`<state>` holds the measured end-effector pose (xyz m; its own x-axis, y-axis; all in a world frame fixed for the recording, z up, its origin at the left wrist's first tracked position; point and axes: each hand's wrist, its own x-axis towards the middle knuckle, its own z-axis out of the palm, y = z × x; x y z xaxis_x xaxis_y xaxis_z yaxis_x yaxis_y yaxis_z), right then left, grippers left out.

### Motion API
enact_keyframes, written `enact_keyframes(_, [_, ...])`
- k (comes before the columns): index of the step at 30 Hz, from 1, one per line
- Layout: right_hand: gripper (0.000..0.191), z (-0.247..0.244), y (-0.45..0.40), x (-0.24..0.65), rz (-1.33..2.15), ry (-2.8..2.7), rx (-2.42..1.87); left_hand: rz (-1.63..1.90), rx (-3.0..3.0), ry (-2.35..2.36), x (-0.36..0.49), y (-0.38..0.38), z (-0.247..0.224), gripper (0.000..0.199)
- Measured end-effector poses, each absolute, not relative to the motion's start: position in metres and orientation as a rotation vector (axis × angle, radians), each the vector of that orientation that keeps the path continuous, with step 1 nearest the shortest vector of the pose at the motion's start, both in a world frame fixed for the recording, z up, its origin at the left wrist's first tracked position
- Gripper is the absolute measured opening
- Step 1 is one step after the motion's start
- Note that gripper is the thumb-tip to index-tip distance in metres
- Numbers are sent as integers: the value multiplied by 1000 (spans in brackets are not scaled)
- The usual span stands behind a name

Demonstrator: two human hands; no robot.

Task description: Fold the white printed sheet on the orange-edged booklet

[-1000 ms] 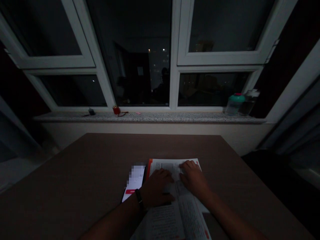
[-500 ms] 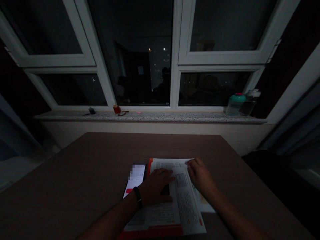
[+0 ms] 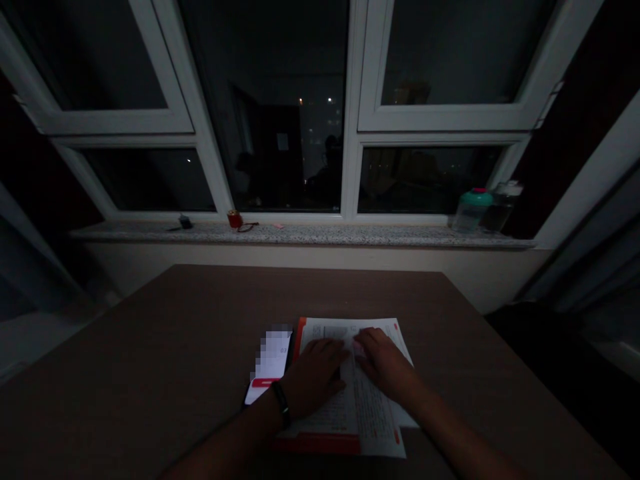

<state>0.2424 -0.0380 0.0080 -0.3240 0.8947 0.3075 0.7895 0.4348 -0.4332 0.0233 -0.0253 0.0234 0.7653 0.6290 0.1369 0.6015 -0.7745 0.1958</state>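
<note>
A book (image 3: 325, 445) with white printed pages and red edging lies on the table in front of me. My left hand (image 3: 315, 377), with a dark band at the wrist, rests flat on its left side, fingers stretched and thumb apart. My right hand (image 3: 383, 360) lies on the right-hand page (image 3: 375, 423), fingers bent and the thumb apart from them. A small pinkish patch by its fingertips is too dim to identify. Directly left of the book is a phone (image 3: 273, 360) with a lit screen, close to my left forearm.
The brown table (image 3: 200, 333) reaches to the wall under a dark window. On the stone sill (image 3: 320, 233) stand a small dark bottle (image 3: 185, 221), a red item (image 3: 234, 219), and two clear bottles, one with a green top (image 3: 473, 207). A dark shape (image 3: 530, 360) borders the table's right side.
My right hand has moved left and slightly down, from the page's upper right edge onto the page. The left hand stays on the book, which has shifted slightly.
</note>
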Motion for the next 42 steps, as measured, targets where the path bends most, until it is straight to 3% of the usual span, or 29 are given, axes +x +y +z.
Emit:
enact_keyframes(4, [44, 5, -39, 244, 300, -2218, -1436, 300, 2825, 1051, 24, -25, 18, 54])
enact_keyframes(13, [53, -11, -38, 242, 246, -2296, -1483, 356, 2833, 1084, 29, -21, -1, 58])
enact_keyframes(34, [56, -21, -40, 238, 190, -2322, -1595, 284, 2809, 1095, 36, -19, -2, 67])
enact_keyframes(42, [56, -14, -41, 235, 232, -2343, -1617, 281, 2831, 1092, 34, -19, -2, 60])
